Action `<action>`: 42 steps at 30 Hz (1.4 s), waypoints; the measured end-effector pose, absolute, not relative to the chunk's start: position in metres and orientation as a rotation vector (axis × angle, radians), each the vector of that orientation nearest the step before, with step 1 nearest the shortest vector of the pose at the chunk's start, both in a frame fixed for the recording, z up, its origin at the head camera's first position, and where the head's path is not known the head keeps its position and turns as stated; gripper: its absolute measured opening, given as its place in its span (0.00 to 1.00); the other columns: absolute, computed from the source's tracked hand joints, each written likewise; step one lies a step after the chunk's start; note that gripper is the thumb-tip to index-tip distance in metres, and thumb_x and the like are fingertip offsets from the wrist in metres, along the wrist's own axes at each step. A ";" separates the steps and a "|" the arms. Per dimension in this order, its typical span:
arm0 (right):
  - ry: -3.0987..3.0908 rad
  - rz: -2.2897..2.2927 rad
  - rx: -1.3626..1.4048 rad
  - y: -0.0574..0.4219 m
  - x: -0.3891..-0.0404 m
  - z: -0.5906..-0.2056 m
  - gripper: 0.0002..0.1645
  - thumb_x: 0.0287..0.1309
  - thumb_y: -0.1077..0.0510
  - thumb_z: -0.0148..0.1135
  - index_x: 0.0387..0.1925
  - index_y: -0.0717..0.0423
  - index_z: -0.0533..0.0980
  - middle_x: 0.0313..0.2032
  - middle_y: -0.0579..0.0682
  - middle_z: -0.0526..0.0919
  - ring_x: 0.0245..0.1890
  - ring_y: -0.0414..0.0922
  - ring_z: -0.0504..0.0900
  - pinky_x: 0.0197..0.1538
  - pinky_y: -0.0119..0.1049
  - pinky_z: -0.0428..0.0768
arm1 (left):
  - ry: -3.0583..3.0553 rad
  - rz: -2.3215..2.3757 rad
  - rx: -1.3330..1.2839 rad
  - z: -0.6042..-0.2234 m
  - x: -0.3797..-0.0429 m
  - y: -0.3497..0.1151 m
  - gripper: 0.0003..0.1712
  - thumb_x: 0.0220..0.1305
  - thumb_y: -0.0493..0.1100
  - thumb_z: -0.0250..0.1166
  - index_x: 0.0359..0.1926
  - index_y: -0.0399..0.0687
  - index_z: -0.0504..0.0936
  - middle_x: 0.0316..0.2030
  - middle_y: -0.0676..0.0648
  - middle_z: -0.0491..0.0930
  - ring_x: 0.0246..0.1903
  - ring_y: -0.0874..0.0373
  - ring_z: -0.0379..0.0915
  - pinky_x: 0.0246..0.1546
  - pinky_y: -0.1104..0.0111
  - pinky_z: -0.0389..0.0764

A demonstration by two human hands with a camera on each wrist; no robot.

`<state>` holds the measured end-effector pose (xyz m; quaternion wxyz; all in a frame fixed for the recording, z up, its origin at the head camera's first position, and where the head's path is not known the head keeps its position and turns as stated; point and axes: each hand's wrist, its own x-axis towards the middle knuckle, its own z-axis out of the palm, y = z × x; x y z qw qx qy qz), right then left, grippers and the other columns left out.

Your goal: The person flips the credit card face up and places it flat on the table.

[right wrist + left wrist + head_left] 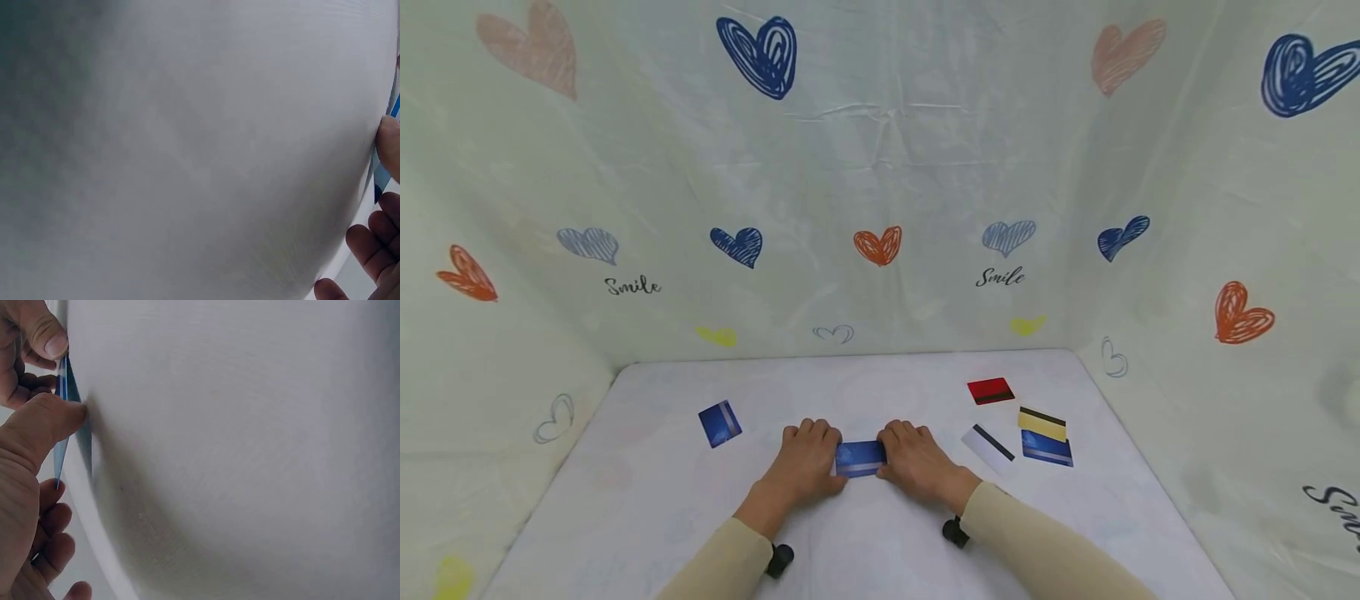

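A blue bank card (pixel 861 459) with a pale stripe spans the gap between the two hands at the middle of the table. My left hand (pixel 807 465) pinches its left end, thumb on the near edge and fingers at the far edge. At the right end my right hand (pixel 917 463) pinches it in the same way. In the left wrist view the card (pixel 60 453) appears nearly edge-on, tilted close over the white tabletop. Only a blue corner of the card (pixel 381 178) shows beside the thumb in the right wrist view.
Another blue card (pixel 720 423) lies to the left on the white table (pixel 647 500). On the right are a red card (pixel 991 391), a white card (pixel 988 448) with a dark stripe, and a yellow card (pixel 1042 422) overlapping a blue card (pixel 1047 450). A heart-printed curtain (pixel 880 183) surrounds the table.
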<state>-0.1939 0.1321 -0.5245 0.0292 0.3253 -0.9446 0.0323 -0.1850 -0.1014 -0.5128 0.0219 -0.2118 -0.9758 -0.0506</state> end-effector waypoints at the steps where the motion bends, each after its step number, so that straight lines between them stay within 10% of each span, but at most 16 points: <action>1: -2.918 0.094 1.004 0.132 -0.194 -0.524 0.31 0.70 0.40 0.67 0.62 0.55 0.73 0.56 0.48 0.76 0.54 0.44 0.75 0.55 0.44 0.77 | -3.015 -0.158 -0.655 -0.513 -0.185 -0.102 0.38 0.52 0.60 0.82 0.56 0.45 0.79 0.49 0.45 0.79 0.50 0.47 0.71 0.53 0.47 0.71; 42: -2.905 0.513 1.037 0.118 -0.196 -0.523 0.32 0.70 0.50 0.70 0.67 0.62 0.72 0.63 0.55 0.76 0.64 0.47 0.77 0.69 0.42 0.77 | -2.826 -0.280 -0.781 -0.467 -0.172 -0.091 0.39 0.57 0.59 0.80 0.62 0.46 0.77 0.56 0.45 0.79 0.56 0.46 0.71 0.59 0.46 0.73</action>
